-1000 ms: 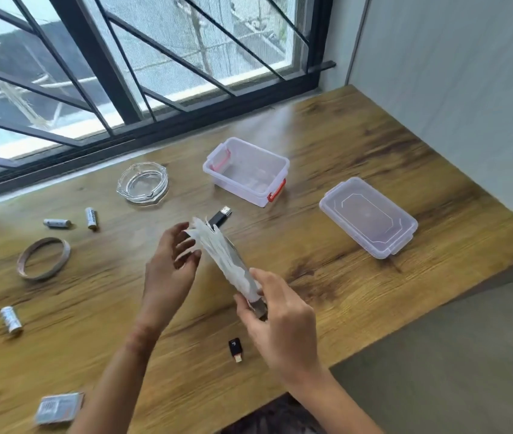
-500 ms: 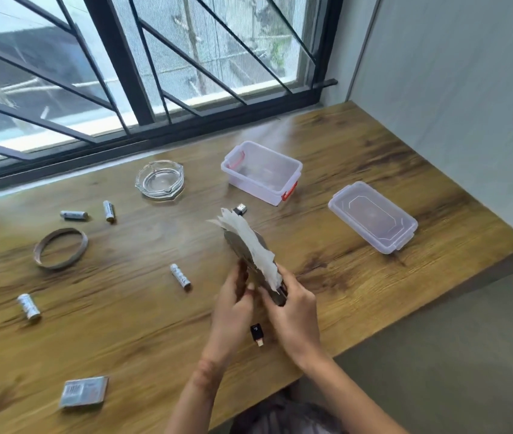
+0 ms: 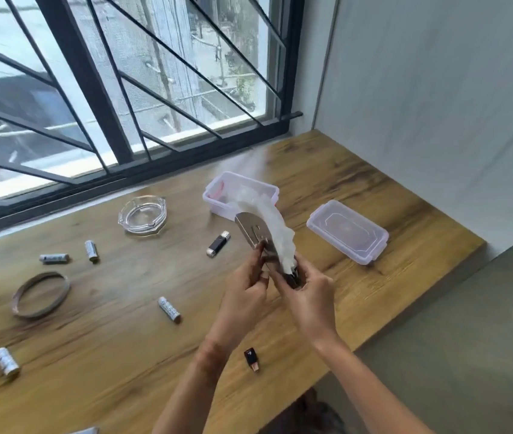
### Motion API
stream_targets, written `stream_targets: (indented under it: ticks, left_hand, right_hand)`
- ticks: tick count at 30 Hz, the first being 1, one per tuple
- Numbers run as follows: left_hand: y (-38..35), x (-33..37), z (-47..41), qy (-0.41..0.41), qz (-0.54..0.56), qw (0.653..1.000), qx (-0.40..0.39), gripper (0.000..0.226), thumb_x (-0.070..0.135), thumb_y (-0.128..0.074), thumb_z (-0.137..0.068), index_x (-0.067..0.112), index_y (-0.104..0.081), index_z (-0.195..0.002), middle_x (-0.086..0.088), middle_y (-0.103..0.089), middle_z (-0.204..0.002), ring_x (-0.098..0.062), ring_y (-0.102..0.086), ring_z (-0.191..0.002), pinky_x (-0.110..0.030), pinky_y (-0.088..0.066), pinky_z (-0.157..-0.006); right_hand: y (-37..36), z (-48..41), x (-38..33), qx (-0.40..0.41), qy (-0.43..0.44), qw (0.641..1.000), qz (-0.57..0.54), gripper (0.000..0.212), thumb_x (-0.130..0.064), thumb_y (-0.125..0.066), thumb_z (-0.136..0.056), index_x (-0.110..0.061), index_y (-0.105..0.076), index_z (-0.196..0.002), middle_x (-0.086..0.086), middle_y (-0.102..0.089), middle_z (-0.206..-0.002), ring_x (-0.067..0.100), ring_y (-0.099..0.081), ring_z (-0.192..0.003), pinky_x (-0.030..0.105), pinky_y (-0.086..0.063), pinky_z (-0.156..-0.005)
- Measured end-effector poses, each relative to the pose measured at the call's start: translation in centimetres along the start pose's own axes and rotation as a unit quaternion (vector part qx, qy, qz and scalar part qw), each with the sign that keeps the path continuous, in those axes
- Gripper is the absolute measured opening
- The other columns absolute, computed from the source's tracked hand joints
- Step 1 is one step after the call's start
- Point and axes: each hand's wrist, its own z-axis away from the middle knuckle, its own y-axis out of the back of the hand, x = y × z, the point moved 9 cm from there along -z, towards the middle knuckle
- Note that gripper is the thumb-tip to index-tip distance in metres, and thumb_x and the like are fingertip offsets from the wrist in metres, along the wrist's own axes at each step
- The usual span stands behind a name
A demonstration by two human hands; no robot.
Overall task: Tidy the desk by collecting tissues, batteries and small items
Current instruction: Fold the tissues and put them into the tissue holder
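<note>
Tissues [image 3: 275, 228] fill a metal holder [image 3: 250, 230] above the tabletop [image 3: 108, 364]. Left hand [image 3: 244, 292] pinches it in its grip; right hand [image 3: 310, 300] wraps its base.

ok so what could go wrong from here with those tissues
The tissues hang loose from the metal holder, which the left hand and right hand grip only toward its lower end; they may slip out or tear. The black dongle lies near the front edge of the desk, below the forearms, so an arm might knock it off.
</note>
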Motion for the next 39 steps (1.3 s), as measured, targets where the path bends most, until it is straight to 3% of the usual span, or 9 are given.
stream_targets:
  ticks: [6, 11, 14, 16, 18, 22, 32, 36, 39]
  left_hand:
    - [-3.5, 4.0, -5.7, -0.052, -0.016, 0.998, -0.039, 0.056, -0.007, -0.038, -0.091, 0.022, -0.041, -0.139, 0.008, -0.051, -0.137, 0.002, -0.044, -0.126, -0.021, -0.034, -0.108]
    - [-8.0, 6.9, -12.2, -0.072, -0.02, 0.994, -0.074, 0.054, -0.006, -0.038, -0.092, 0.03, -0.043, -0.132, 0.02, -0.058, -0.117, 0.015, -0.051, -0.108, -0.002, -0.038, -0.084]
    - [-10.5, 7.8, -17.0, -0.074, -0.019, 0.994, -0.072, 0.054, 0.0, -0.041, -0.089, 0.027, -0.044, -0.135, 0.013, -0.057, -0.128, 0.006, -0.051, -0.115, -0.012, -0.038, -0.097]
    - [-12.7, 8.5, -20.1, -0.071, -0.004, 0.994, -0.081, 0.058, -0.009, -0.038, -0.088, 0.021, -0.043, -0.136, 0.008, -0.056, -0.129, 0.008, -0.052, -0.109, -0.007, -0.041, -0.089]
    - [-14.6, 8.6, -23.2, -0.061, 0.004, 0.994, -0.087, 0.062, -0.015, -0.034, -0.086, 0.02, -0.043, -0.136, 0.006, -0.056, -0.126, 0.009, -0.053, -0.105, -0.003, -0.042, -0.079]
    - [-17.7, 7.8, -29.5, -0.036, 0.007, 0.996, -0.08, 0.061, -0.011, -0.036, -0.086, 0.023, -0.043, -0.137, 0.006, -0.056, -0.129, 0.0, -0.053, -0.114, -0.005, -0.043, -0.084]
    - [-20.7, 3.9, -38.9, 0.034, 0.046, 0.997, -0.059, 0.06, -0.016, -0.033, -0.08, 0.023, -0.058, -0.117, 0.003, -0.066, -0.115, -0.001, -0.061, -0.104, -0.015, -0.046, -0.081]
    - [-21.0, 2.7, -41.4, 0.047, 0.053, 0.996, -0.059, 0.058, -0.016, -0.036, -0.081, 0.019, -0.056, -0.122, -0.003, -0.065, -0.119, -0.008, -0.06, -0.11, -0.015, -0.047, -0.082]
    - [-21.0, 2.4, -42.7, 0.048, 0.049, 0.996, -0.058, 0.059, -0.015, -0.036, -0.082, 0.026, -0.055, -0.12, 0.001, -0.065, -0.119, -0.002, -0.059, -0.107, -0.013, -0.046, -0.082]
  right_hand:
    - [3.9, -6.5, -0.3, 0.024, 0.001, 1.0, -0.018, 0.025, -0.022, -0.073, -0.079, -0.017, -0.067, -0.103, -0.009, -0.071, -0.083, 0.002, -0.067, -0.079, 0.026, -0.056, -0.073]
    - [7.9, -13.4, 0.4, 0.048, 0.02, 0.999, -0.012, 0.027, -0.021, -0.074, -0.078, -0.014, -0.068, -0.104, -0.011, -0.069, -0.081, 0.001, -0.066, -0.08, 0.013, -0.052, -0.071]
    - [9.8, -18.3, 1.9, 0.046, 0.017, 0.999, -0.008, 0.027, -0.022, -0.074, -0.078, -0.012, -0.069, -0.103, -0.005, -0.072, -0.086, 0.004, -0.068, -0.079, 0.026, -0.057, -0.075]
    - [10.9, -21.7, 3.0, 0.041, 0.018, 0.999, -0.016, 0.027, -0.022, -0.073, -0.078, -0.012, -0.069, -0.103, -0.003, -0.073, -0.089, 0.006, -0.068, -0.082, 0.03, -0.058, -0.076]
    - [11.8, -24.9, 4.0, 0.035, 0.015, 0.999, -0.027, 0.026, -0.021, -0.072, -0.079, -0.015, -0.068, -0.105, -0.005, -0.072, -0.092, 0.005, -0.068, -0.083, 0.021, -0.057, -0.075]
    - [13.0, -31.1, 6.8, 0.016, 0.008, 0.999, -0.03, 0.024, -0.016, -0.071, -0.081, -0.015, -0.067, -0.105, -0.009, -0.068, -0.09, -0.005, -0.062, -0.074, 0.0, -0.045, -0.064]
    - [11.1, -40.6, 14.0, 0.001, -0.009, 1.0, 0.017, 0.021, -0.011, -0.072, -0.078, -0.01, -0.068, -0.098, -0.018, -0.061, -0.072, -0.015, -0.057, -0.069, 0.0, -0.038, -0.061]
    - [10.2, -42.9, 16.1, 0.0, -0.023, 1.0, 0.02, 0.025, -0.012, -0.072, -0.077, -0.016, -0.07, -0.102, -0.004, -0.072, -0.087, 0.005, -0.065, -0.079, 0.017, -0.047, -0.07]
    - [9.7, -44.1, 16.9, 0.011, -0.025, 0.999, 0.018, 0.025, -0.011, -0.072, -0.076, -0.012, -0.069, -0.102, 0.001, -0.073, -0.09, 0.011, -0.065, -0.082, 0.017, -0.045, -0.071]
